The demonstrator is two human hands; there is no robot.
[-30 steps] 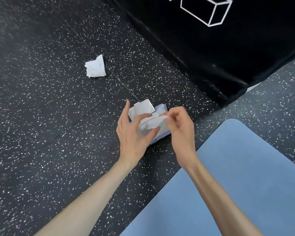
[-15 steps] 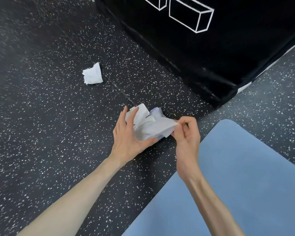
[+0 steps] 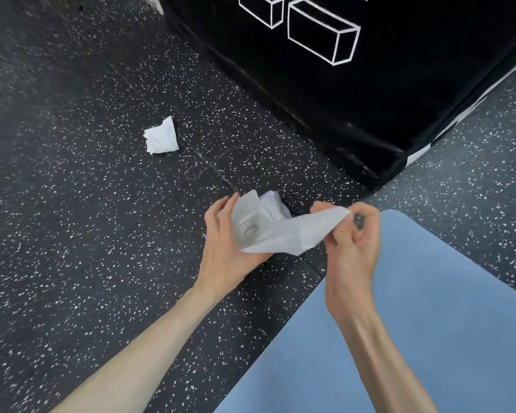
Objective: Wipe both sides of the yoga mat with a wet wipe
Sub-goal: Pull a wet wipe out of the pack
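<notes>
The right hand (image 3: pixel 350 242) pinches a white wet wipe (image 3: pixel 292 234) half drawn from the soft white wipe packet (image 3: pixel 259 216), which the left hand (image 3: pixel 227 245) grips above the speckled black floor (image 3: pixel 72 204). The blue foam yoga mat (image 3: pixel 429 323) lies just right. A loose hold could let the packet lift, or a second wipe trail out.

A light blue yoga mat (image 3: pixel 429 293) lies on black, white-speckled floor (image 3: pixel 72 234); white wet wipe (image 3: pixel 295 234).

My left hand (image 3: pixel 224 251) cups loosely, fingers spread and raised; my right hand (image 3: pixel 353 248) curls tight, thumb and forefinger pinching, forearms bare.
</notes>
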